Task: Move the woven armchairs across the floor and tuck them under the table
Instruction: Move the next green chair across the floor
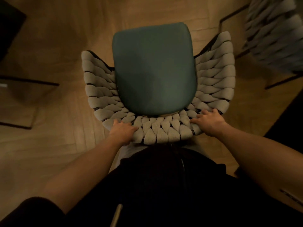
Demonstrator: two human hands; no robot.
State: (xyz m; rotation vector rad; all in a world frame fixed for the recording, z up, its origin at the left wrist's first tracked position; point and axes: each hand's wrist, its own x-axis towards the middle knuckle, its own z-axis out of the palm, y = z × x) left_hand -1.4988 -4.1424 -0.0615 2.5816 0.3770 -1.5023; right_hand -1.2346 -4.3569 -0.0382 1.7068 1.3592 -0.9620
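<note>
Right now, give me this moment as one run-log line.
left hand: grips backrest rim | right hand: grips backrest rim | woven armchair: on floor, not under table | second armchair: upper right, blurred

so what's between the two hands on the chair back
In the head view, only the chair's woven top rim lies between the left hand and the right hand.

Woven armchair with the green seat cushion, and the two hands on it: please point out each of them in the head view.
woven armchair (214, 82): head view, on the right woven side.
left hand (122, 130): head view, back of the hand.
right hand (209, 122): head view, back of the hand.
</note>
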